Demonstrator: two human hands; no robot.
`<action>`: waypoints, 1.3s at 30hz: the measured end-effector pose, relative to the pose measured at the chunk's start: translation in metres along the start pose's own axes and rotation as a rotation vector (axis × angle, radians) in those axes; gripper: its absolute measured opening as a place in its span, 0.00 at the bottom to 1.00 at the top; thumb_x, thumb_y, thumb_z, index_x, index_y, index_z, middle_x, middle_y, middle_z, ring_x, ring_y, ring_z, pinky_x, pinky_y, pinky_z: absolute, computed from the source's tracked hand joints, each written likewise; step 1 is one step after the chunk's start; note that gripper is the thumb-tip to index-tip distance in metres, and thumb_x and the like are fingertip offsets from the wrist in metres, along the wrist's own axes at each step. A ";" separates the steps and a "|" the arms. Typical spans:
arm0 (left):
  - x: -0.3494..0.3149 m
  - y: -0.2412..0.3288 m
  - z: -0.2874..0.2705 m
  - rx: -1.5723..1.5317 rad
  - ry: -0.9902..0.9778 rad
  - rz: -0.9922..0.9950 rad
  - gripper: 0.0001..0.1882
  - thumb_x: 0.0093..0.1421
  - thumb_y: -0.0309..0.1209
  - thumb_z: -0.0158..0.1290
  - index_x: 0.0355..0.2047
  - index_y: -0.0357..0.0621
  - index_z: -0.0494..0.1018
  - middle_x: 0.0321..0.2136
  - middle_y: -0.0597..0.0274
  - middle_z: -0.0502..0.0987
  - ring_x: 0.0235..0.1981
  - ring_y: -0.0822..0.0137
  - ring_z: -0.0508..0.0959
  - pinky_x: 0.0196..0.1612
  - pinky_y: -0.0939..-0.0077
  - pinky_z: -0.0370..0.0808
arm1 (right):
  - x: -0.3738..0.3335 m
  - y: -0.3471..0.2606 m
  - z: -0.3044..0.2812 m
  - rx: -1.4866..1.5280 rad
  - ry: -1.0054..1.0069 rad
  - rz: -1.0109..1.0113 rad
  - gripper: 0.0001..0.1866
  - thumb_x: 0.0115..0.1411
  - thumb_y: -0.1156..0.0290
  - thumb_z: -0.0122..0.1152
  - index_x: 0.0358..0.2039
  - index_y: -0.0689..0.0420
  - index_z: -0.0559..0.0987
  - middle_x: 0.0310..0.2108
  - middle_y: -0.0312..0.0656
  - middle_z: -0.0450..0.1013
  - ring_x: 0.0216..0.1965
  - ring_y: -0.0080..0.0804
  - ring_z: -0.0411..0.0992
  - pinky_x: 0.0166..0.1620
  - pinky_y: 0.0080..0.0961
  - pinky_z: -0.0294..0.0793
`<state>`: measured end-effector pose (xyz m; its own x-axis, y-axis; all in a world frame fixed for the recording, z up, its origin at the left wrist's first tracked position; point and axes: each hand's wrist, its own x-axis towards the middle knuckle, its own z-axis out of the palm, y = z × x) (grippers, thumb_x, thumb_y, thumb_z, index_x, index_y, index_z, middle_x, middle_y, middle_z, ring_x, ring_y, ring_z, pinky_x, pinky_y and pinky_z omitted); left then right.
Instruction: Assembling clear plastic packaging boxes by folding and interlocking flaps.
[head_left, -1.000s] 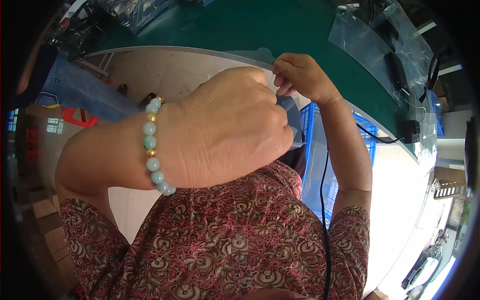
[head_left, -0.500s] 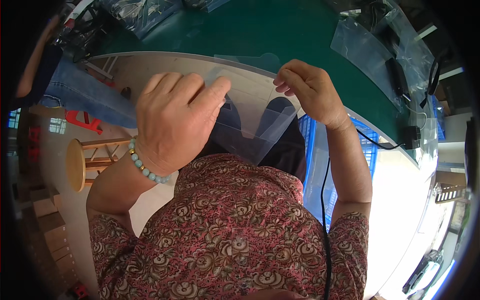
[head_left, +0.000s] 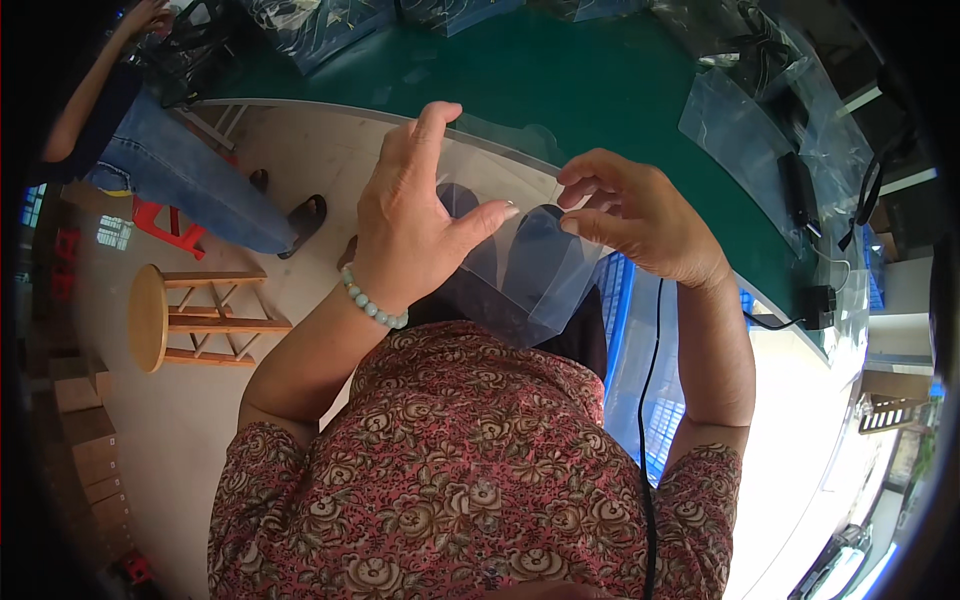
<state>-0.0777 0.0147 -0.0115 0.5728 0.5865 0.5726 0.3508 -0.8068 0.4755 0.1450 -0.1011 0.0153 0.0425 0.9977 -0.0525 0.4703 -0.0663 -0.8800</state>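
A clear, creased plastic piece with a rounded tab hangs in front of me, above my lap. Whether it is a flat sheet or a folded sleeve I cannot tell. My left hand is at its left side, with the index finger stretched up and the thumb reaching across the plastic. The other left fingers are mostly hidden; the hand appears to support the piece. Around the right edge, my right hand curves with thumb and fingers apart, close to the plastic. Contact there is unclear. A bead bracelet circles my left wrist.
Ahead lies a green table, with plastic bags along its far side. A blue crate stands right of my lap, and a black cable runs past it. Left are a wooden stool and another person's leg.
My left hand has moved right and turned, its pinching thumb and index finger now spread. My right hand has lowered slightly, and its thumb has opened away from the fingers.
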 end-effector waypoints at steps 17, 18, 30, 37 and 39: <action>-0.022 -0.041 0.009 -0.680 -0.062 0.193 0.44 0.53 0.36 0.66 0.65 0.36 0.58 0.69 0.38 0.54 0.70 0.48 0.58 0.70 0.56 0.53 | 0.013 -0.003 0.056 -0.422 0.311 -0.373 0.39 0.45 0.45 0.77 0.50 0.61 0.77 0.39 0.47 0.77 0.36 0.41 0.78 0.39 0.32 0.79; -0.022 -0.042 0.009 -0.679 -0.063 0.188 0.44 0.53 0.36 0.66 0.65 0.36 0.58 0.69 0.38 0.54 0.70 0.48 0.58 0.70 0.56 0.53 | 0.014 -0.001 0.054 -0.370 0.291 -0.415 0.41 0.43 0.43 0.76 0.50 0.61 0.77 0.40 0.47 0.77 0.36 0.40 0.77 0.39 0.31 0.79; -0.162 -0.136 0.038 -0.421 -0.188 -0.764 0.16 0.64 0.19 0.47 0.51 0.38 0.74 0.41 0.63 0.73 0.44 0.70 0.74 0.50 0.76 0.71 | 0.004 0.030 0.035 -0.205 0.363 -0.191 0.22 0.53 0.75 0.75 0.49 0.63 0.80 0.42 0.44 0.76 0.37 0.30 0.76 0.37 0.25 0.78; -0.123 -0.132 0.032 -0.380 -0.528 -0.282 0.17 0.58 0.18 0.48 0.47 0.38 0.77 0.43 0.51 0.78 0.52 0.54 0.75 0.57 0.67 0.70 | -0.016 0.027 0.019 -0.063 0.525 -0.254 0.22 0.52 0.77 0.75 0.49 0.61 0.81 0.42 0.41 0.77 0.38 0.27 0.76 0.40 0.23 0.78; -0.122 -0.132 0.027 -1.198 -0.532 -0.615 0.10 0.64 0.21 0.49 0.42 0.40 0.78 0.43 0.47 0.79 0.49 0.48 0.77 0.56 0.57 0.74 | -0.024 0.031 0.002 0.138 0.524 -0.317 0.22 0.53 0.74 0.75 0.48 0.62 0.81 0.42 0.42 0.77 0.40 0.27 0.76 0.42 0.23 0.78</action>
<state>-0.1737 0.0479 -0.1621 0.8587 0.5007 -0.1090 -0.0281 0.2584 0.9656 0.1570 -0.1275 -0.0117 0.3631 0.8274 0.4284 0.4141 0.2686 -0.8697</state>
